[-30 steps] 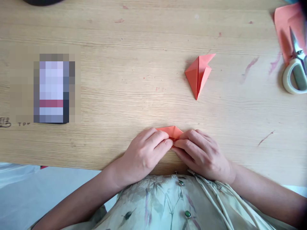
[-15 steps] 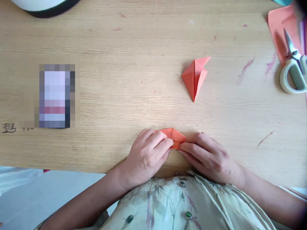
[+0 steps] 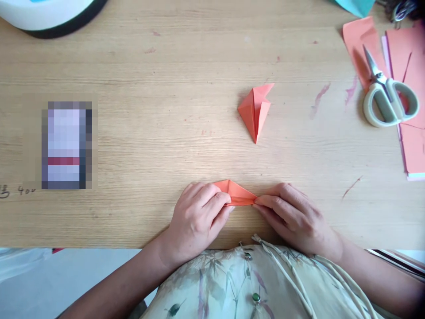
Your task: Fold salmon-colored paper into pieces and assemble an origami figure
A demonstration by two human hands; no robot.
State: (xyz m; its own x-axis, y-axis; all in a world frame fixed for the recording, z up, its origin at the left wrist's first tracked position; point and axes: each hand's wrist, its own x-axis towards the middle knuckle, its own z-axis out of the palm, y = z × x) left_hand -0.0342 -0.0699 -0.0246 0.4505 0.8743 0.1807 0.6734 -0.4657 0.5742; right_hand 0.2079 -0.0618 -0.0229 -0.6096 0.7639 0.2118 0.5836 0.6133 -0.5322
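Near front edge of table (image 3: 149, 146), left hand (image 3: 199, 217) and right hand (image 3: 295, 212) pinch folded orange paper (image 3: 241, 195) between them; beyond it, pointed folded piece (image 3: 255, 113); rightward, scissors (image 3: 380, 78) overlapping coral sheets (image 3: 411, 148); far left, pixelated object (image 3: 64, 139)

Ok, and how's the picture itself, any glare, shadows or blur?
Head view: pale sheen mid-table; soft shadow left of the scissors; head view: coarse pixel blocks hide detail on the object at left; head view: the paper in hand looks fairly sharp.
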